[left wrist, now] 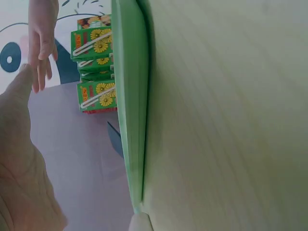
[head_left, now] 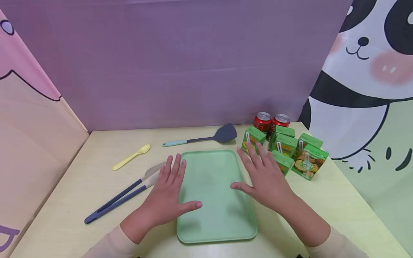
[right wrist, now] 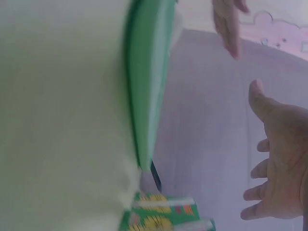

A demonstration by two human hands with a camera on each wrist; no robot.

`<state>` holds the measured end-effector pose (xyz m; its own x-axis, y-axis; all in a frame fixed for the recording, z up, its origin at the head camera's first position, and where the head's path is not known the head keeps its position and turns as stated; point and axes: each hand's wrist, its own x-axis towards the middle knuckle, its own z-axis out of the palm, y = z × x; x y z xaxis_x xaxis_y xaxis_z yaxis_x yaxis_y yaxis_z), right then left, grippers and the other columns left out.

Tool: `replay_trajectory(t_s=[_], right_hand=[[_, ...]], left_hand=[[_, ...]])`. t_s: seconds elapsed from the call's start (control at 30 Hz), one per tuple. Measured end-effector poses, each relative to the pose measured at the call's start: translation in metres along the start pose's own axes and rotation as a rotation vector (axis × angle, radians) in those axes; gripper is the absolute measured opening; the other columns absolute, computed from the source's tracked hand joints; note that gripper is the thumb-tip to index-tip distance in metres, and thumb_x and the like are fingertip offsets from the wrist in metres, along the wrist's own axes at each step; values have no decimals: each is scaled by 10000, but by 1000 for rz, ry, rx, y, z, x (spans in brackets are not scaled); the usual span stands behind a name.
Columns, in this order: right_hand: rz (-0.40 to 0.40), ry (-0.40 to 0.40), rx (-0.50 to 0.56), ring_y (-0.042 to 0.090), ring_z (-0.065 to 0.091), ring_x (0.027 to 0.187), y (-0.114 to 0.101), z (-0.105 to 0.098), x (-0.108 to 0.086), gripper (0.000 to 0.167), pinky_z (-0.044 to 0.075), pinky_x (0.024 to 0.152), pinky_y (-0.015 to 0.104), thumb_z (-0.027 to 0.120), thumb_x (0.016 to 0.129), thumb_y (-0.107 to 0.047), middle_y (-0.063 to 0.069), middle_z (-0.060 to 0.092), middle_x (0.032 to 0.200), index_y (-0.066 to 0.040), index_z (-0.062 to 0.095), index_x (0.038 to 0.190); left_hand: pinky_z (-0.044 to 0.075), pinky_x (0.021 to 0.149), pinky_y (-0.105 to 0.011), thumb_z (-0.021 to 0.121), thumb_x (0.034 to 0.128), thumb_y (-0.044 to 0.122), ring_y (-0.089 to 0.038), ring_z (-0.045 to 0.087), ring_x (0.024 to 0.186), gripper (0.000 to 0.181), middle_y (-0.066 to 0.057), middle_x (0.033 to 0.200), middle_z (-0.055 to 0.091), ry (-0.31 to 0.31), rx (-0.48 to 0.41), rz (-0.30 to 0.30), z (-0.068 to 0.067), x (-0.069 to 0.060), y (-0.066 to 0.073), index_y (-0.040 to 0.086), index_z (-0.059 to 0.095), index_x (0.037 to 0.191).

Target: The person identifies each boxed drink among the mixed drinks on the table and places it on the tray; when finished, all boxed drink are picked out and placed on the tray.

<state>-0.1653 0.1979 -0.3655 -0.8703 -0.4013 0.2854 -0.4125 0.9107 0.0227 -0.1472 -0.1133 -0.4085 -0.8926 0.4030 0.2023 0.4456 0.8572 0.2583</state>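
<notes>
Left hand (head_left: 170, 195) and right hand (head_left: 267, 180) outstretched above a pale green tray (head_left: 214, 200)

Six green drink cartons (head_left: 284, 144) carry orange label patches, yellow flower pictures and straws; the lettering is too small and blurred to read. The rightmost near one shows a brownish picture with a round emblem, also illegible. Behind them stand two red soda cans (head_left: 262, 123), whose brand cannot be made out.

Both hands are held palm down, clear of the tray. The left hand's fingers are straight and lie fairly close together, its thumb stretched wide toward the right hand. The right hand's fingers are straight and a little spread, the thumb reaching out toward the left hand.

The tray lies flat on the surface (head_left: 64, 204) between the hands, its long axis running from the person's side toward the purple backdrop (head_left: 193, 71). Left of it are a pair of dark blue tongs (head_left: 120, 199), their pale tips toward the tray and partly behind the left hand, and a yellow spoon (head_left: 130, 157). A turner (head_left: 224, 133) lies crosswise beyond the tray, blade to the right.
</notes>
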Motion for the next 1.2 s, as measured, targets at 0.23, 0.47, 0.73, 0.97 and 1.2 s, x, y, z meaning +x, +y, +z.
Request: replay_trajectory(t_s=[0.23,0.47,0.73,0.97,1.2], right_hand=[[156,-34,103,450,337,1385,43,-27,3,950,290,1114,620,496,868,-739,193,371,1535,-97,291,1537],[307,-207,191,527,356,1336,82,-26,4,969,340,1032,683,581,853,-694,263,420,1480,-23,331,1506],[331,-261,228,502,498,1227,100,-8,3,864,417,968,653,658,872,-565,291,527,1367,20,398,1454],[334,-237,254,444,586,1107,105,-4,3,667,475,894,605,697,889,-406,256,625,1237,39,507,1349],[313,-213,294,453,548,1188,102,-11,8,610,424,966,637,675,907,-381,243,594,1305,3,522,1355]], left_hand=[[156,1219,-464,600,767,779,-117,-172,1500,1202,135,1611,-218,-184,-263,-64,-7,-12,-12,271,-167,1541],[236,1195,-461,653,719,776,-135,-25,1519,1250,115,1631,-138,-311,-340,-151,-10,-27,-19,260,-116,1558],[281,1165,-508,705,641,787,-256,105,1521,1357,-52,1664,7,-421,-322,-110,-1,-38,-19,112,6,1587],[301,1157,-496,729,597,792,-263,73,1525,1398,-87,1663,4,-449,-261,-51,7,-39,-19,44,70,1577],[311,1151,-501,710,592,812,-270,53,1527,1389,-78,1665,-12,-454,-230,-39,8,-39,-16,50,94,1578]])
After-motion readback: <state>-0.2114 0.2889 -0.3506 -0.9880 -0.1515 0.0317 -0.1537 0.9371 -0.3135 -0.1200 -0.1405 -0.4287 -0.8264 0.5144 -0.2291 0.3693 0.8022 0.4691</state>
